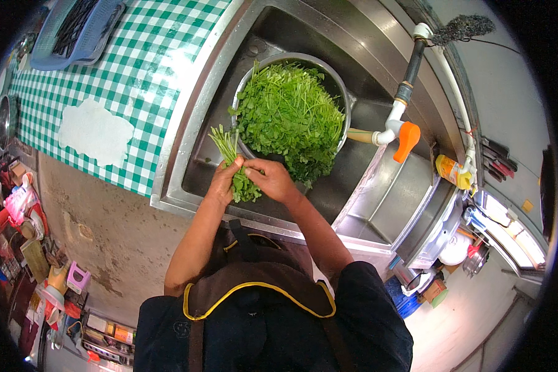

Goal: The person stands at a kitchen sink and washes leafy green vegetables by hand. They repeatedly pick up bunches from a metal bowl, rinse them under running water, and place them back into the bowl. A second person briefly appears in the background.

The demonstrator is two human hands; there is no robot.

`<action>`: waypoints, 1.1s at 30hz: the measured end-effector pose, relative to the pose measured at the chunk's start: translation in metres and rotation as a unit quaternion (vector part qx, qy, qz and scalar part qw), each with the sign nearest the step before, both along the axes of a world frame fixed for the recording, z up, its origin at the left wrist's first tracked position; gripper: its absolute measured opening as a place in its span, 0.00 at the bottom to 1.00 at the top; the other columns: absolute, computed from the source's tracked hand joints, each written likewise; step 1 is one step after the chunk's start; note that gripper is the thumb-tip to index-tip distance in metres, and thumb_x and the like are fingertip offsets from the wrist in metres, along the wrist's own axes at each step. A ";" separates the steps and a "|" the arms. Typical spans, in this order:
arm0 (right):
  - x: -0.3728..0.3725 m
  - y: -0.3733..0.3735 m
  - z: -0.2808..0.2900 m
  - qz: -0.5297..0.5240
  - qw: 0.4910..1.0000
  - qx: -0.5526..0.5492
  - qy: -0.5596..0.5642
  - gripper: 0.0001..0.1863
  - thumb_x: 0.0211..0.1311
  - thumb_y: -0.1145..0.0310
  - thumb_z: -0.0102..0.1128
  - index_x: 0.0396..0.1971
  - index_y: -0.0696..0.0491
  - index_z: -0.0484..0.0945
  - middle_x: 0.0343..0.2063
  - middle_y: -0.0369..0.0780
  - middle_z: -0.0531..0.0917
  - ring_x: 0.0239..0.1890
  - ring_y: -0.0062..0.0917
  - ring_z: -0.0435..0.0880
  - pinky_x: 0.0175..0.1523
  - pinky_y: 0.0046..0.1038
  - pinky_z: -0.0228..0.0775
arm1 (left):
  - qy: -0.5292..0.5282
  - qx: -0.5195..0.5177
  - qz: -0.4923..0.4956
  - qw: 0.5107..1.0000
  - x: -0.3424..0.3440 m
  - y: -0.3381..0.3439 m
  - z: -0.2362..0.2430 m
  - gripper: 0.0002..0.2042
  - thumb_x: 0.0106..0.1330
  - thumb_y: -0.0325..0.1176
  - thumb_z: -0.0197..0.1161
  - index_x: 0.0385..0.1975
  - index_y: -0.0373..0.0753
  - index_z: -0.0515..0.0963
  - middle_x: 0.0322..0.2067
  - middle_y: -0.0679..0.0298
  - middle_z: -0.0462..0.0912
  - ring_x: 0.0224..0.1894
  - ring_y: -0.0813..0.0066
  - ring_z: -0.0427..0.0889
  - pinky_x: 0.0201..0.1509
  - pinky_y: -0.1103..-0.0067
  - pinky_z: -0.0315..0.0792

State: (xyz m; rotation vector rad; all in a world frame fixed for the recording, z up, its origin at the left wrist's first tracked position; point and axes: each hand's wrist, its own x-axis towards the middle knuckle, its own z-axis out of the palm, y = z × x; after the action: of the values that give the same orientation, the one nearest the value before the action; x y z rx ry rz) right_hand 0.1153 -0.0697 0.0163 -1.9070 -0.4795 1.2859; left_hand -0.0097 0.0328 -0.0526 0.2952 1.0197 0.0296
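Observation:
A small bunch of leafy green herbs (245,186) is in my hands over the sink's near left part, pale stems upward and leaves hanging down. My left hand (224,177) grips it from the left, thumb up on the stems. My right hand (271,178) is closed on the same bunch from the right, fingers curled near the thumb of the other hand. Just beyond them, a round steel basin (345,93) heaped with more greens (288,108) sits in the steel sink (201,164).
Left lies a green checked counter (149,74) with a blue plastic basket (49,59) and white patch. Right of the basin are a pipe tap with orange handle (406,139), a second sink compartment (378,217) and a yellow bottle (449,170). Cluttered shelves stand at lower left.

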 end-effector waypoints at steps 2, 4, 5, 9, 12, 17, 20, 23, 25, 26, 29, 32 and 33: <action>0.018 -0.001 -0.006 0.007 1.000 -0.005 0.019 0.13 0.63 0.60 0.60 0.36 0.54 0.81 0.27 0.44 0.83 0.27 0.30 0.82 0.36 0.30 0.72 | -0.014 -0.012 -0.016 1.000 -0.002 0.005 0.003 0.16 0.61 0.42 0.70 0.42 0.41 0.77 0.37 0.64 0.82 0.40 0.71 0.81 0.44 0.74 0.77; 0.039 0.003 -0.010 -0.012 0.997 -0.036 -0.073 0.15 0.61 0.57 0.62 0.36 0.54 0.82 0.27 0.41 0.83 0.29 0.29 0.82 0.36 0.31 0.72 | -0.013 -0.013 -0.024 1.000 -0.003 0.011 0.011 0.15 0.61 0.42 0.70 0.40 0.41 0.77 0.34 0.65 0.81 0.38 0.71 0.81 0.43 0.74 0.76; 0.050 0.005 -0.012 -0.025 0.993 -0.041 -0.112 0.16 0.61 0.57 0.63 0.39 0.54 0.82 0.28 0.39 0.83 0.30 0.26 0.81 0.37 0.30 0.72 | -0.005 -0.009 -0.024 1.000 -0.003 0.013 0.016 0.14 0.61 0.41 0.70 0.39 0.41 0.76 0.33 0.65 0.80 0.37 0.72 0.80 0.43 0.75 0.76; 0.077 0.015 -0.047 -0.008 0.948 -0.076 -0.308 0.19 0.55 0.60 0.67 0.45 0.52 0.80 0.34 0.44 0.84 0.36 0.38 0.84 0.40 0.37 0.74 | -0.062 -0.015 -0.010 0.998 -0.005 0.010 0.014 0.13 0.62 0.41 0.70 0.34 0.42 0.74 0.28 0.68 0.77 0.33 0.73 0.77 0.40 0.77 0.72; 0.078 0.026 -0.072 0.066 0.890 -0.094 -0.440 0.22 0.55 0.61 0.66 0.49 0.52 0.78 0.35 0.44 0.83 0.37 0.36 0.82 0.41 0.37 0.74 | -0.078 -0.017 -0.022 0.997 -0.006 0.009 0.017 0.13 0.62 0.39 0.69 0.36 0.41 0.74 0.28 0.67 0.77 0.32 0.74 0.77 0.38 0.76 0.74; 0.103 0.019 -0.094 0.058 0.894 -0.146 -0.420 0.12 0.58 0.61 0.60 0.40 0.48 0.80 0.36 0.44 0.83 0.39 0.43 0.81 0.42 0.43 0.74 | -0.073 -0.009 -0.006 0.997 -0.009 0.006 0.015 0.13 0.62 0.40 0.69 0.36 0.41 0.74 0.28 0.67 0.77 0.31 0.74 0.77 0.38 0.77 0.74; 0.124 -0.005 -0.100 0.033 0.907 -0.183 -0.378 0.09 0.60 0.60 0.57 0.35 0.47 0.80 0.35 0.45 0.83 0.38 0.46 0.81 0.41 0.45 0.73 | -0.083 -0.011 -0.006 0.996 -0.008 0.006 0.016 0.13 0.63 0.41 0.69 0.36 0.41 0.74 0.28 0.67 0.77 0.31 0.75 0.77 0.38 0.77 0.74; 0.125 -0.012 -0.095 -0.004 0.922 -0.181 -0.343 0.08 0.58 0.61 0.58 0.33 0.47 0.80 0.34 0.44 0.82 0.37 0.46 0.80 0.41 0.45 0.73 | -0.065 -0.007 -0.019 0.998 -0.007 0.009 0.024 0.13 0.63 0.40 0.69 0.36 0.41 0.74 0.28 0.67 0.77 0.31 0.75 0.77 0.38 0.77 0.74; 0.120 -0.009 -0.085 -0.017 0.915 -0.156 -0.371 0.07 0.56 0.64 0.60 0.33 0.48 0.81 0.35 0.44 0.82 0.38 0.45 0.80 0.41 0.44 0.73 | -0.053 -0.004 -0.022 0.998 -0.006 0.011 0.029 0.12 0.63 0.40 0.68 0.36 0.41 0.74 0.28 0.67 0.77 0.32 0.75 0.77 0.38 0.77 0.74; 0.115 -0.006 -0.081 -0.016 0.902 -0.135 -0.409 0.07 0.55 0.66 0.60 0.33 0.48 0.81 0.35 0.43 0.81 0.38 0.44 0.80 0.41 0.43 0.73 | -0.053 -0.003 -0.020 0.998 -0.005 0.011 0.030 0.12 0.63 0.40 0.68 0.36 0.41 0.74 0.28 0.67 0.77 0.32 0.75 0.77 0.38 0.77 0.74; 0.099 0.005 -0.071 0.032 0.865 -0.041 -0.498 0.10 0.51 0.71 0.62 0.35 0.47 0.80 0.34 0.42 0.80 0.39 0.42 0.80 0.40 0.40 0.73 | -0.061 -0.003 -0.018 0.998 -0.004 0.011 0.031 0.11 0.64 0.39 0.67 0.36 0.41 0.74 0.28 0.67 0.77 0.32 0.75 0.77 0.38 0.77 0.73; 0.082 0.019 -0.068 0.096 0.857 0.061 -0.502 0.14 0.49 0.74 0.61 0.38 0.45 0.81 0.33 0.41 0.78 0.39 0.40 0.79 0.40 0.40 0.73 | -0.065 -0.002 -0.019 0.998 -0.005 0.010 0.028 0.11 0.65 0.38 0.67 0.36 0.41 0.74 0.28 0.67 0.77 0.32 0.75 0.77 0.38 0.77 0.73; 0.079 0.022 -0.070 0.117 0.858 0.094 -0.492 0.15 0.48 0.74 0.61 0.39 0.44 0.81 0.33 0.41 0.77 0.39 0.40 0.79 0.41 0.40 0.73 | -0.066 -0.001 -0.019 0.998 -0.004 0.010 0.028 0.11 0.65 0.38 0.67 0.36 0.41 0.74 0.28 0.67 0.77 0.32 0.75 0.77 0.38 0.77 0.73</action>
State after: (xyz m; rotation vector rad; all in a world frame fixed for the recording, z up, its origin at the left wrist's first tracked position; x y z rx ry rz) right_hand 0.1939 -0.0477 -0.0540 -2.2672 -1.3244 0.2513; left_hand -0.0141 0.0429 -0.0244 0.3060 0.8829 0.0132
